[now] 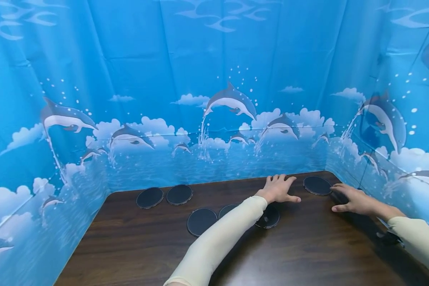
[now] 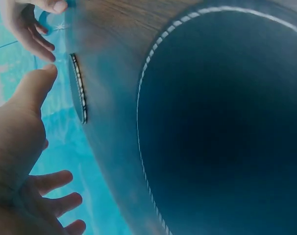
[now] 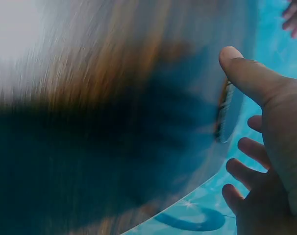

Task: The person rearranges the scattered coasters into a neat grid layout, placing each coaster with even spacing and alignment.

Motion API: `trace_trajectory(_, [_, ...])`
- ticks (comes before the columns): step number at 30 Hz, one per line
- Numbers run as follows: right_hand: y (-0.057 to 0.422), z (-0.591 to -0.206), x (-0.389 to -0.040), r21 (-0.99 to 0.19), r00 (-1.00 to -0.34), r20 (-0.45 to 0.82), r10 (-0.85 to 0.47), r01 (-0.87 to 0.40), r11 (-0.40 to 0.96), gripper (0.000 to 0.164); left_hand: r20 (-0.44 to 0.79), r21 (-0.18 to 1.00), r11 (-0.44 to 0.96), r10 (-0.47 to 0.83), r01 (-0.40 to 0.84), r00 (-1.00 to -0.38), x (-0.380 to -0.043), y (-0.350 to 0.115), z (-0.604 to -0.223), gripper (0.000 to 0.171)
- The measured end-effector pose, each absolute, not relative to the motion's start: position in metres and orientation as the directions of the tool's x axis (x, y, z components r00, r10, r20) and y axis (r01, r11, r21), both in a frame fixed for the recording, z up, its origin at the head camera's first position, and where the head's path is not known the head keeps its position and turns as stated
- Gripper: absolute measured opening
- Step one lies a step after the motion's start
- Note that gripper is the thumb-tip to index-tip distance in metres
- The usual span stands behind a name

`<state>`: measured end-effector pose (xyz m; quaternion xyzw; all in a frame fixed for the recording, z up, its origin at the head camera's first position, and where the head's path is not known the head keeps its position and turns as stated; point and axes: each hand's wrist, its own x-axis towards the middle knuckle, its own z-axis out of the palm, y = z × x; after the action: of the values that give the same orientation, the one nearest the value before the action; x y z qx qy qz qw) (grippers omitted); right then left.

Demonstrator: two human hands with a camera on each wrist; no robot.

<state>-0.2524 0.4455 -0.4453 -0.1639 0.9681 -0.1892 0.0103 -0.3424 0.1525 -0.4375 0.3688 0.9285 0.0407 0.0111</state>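
Note:
My left hand (image 1: 278, 189) is held over the back of the table with its fingers spread and nothing in them. Below that wrist lies a round black coaster (image 1: 268, 217), whose pale stitched edge shows large in the left wrist view. At the back right corner is another coaster (image 1: 317, 185). My right hand (image 1: 355, 201) reaches in beside it from the right, fingers extended and holding nothing; whether a fingertip touches its edge I cannot tell. In the right wrist view that coaster (image 3: 229, 115) appears beyond the thumb.
Two coasters (image 1: 149, 198) lie side by side at the back left. Near the middle sit another coaster (image 1: 201, 221) and one partly hidden by my left sleeve (image 1: 226, 234). Blue dolphin-print curtain (image 1: 214, 119) surrounds the brown table (image 1: 136, 246) at the back and sides.

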Motion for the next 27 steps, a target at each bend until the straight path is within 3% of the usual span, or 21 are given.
trace_trajectory(11, [0.459,-0.46,-0.275,-0.323,-0.965,0.013,-0.262,-0.252,0.912,0.083,-0.037,0.211,0.743,0.655,0.635,-0.754,-0.349,0.195,-0.452,0.075])
trace_trajectory(23, [0.459,-0.485,-0.294,-0.344,-0.983,0.041,-0.179,-0.182,0.921,0.088,-0.11,0.044,0.891,0.455,0.453,-0.884,-0.36,0.241,-0.481,0.08])
trace_trajectory(27, [0.465,-0.482,-0.297,-0.305,-0.983,0.059,-0.174,-0.184,0.934,0.089,-0.094,0.011,0.905,0.424,0.425,-0.901,-0.366,0.252,-0.481,0.07])
